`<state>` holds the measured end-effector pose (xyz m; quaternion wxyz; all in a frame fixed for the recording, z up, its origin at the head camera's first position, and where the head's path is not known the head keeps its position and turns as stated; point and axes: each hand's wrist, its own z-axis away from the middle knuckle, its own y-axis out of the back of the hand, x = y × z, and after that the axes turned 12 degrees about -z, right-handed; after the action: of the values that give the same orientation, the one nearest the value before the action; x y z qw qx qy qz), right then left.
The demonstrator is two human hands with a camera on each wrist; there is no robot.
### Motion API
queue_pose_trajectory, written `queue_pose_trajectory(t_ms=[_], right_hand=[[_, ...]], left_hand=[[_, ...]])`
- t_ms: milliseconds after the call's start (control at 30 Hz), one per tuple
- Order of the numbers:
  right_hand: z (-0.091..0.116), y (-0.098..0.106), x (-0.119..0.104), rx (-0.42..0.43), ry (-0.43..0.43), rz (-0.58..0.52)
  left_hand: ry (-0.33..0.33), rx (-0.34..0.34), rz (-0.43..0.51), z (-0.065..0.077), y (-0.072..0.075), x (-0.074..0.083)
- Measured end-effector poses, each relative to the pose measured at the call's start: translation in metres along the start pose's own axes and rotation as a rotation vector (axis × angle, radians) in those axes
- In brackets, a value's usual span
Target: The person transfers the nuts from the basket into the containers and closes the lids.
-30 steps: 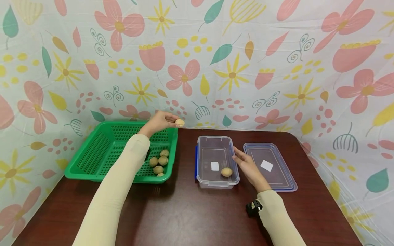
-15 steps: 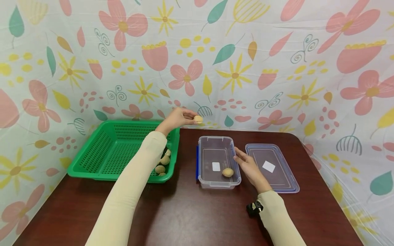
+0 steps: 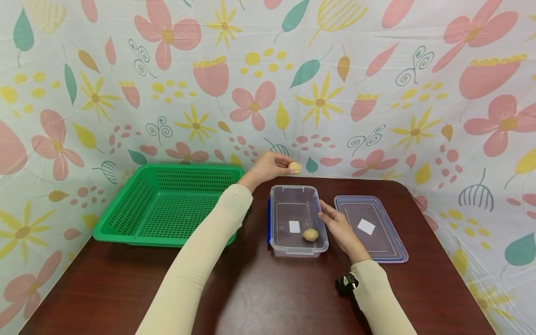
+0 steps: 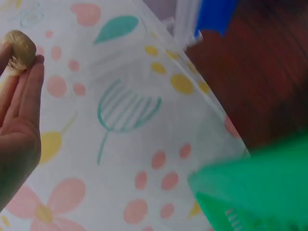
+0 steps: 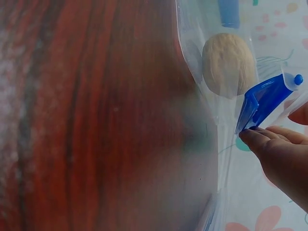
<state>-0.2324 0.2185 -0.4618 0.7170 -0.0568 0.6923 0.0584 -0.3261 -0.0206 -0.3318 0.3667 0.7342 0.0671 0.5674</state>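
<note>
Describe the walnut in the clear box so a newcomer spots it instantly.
On the dark table, find the open clear box between the green basket and the lid. Inside, toward the near right corner, lies a tan walnut. It rests on the box's floor, unlike the held walnut, which the left hand pinches.

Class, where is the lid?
In the head view, the lid lies on the table, right of the clear box, with the right hand between them.

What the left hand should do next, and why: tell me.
Probably lower the held walnut into the clear box. The left hand pinches it, raised, roughly in line with the box in the head view; the box is open, holds another walnut, and the right hand touches its side.
</note>
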Motion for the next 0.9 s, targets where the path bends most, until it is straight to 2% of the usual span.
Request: queue_pose_trajectory(t_ms=[267, 533, 700, 900], right_hand=[[0.0, 0.0, -0.001, 0.004, -0.004, -0.001], [0.0, -0.001, -0.002, 0.017, 0.001, -0.003], [0.001, -0.001, -0.001, 0.019, 0.006, -0.008], [0.005, -0.002, -0.002, 0.029, -0.001, -0.009]], left_hand=[[0.037, 0.028, -0.007, 0.0, -0.029, 0.007], [0.094, 0.064, -0.031, 0.004, -0.061, -0.003], [0.148, 0.057, -0.098, 0.01, -0.077, -0.01], [0.135, 0.027, -0.053, 0.014, -0.092, -0.017]])
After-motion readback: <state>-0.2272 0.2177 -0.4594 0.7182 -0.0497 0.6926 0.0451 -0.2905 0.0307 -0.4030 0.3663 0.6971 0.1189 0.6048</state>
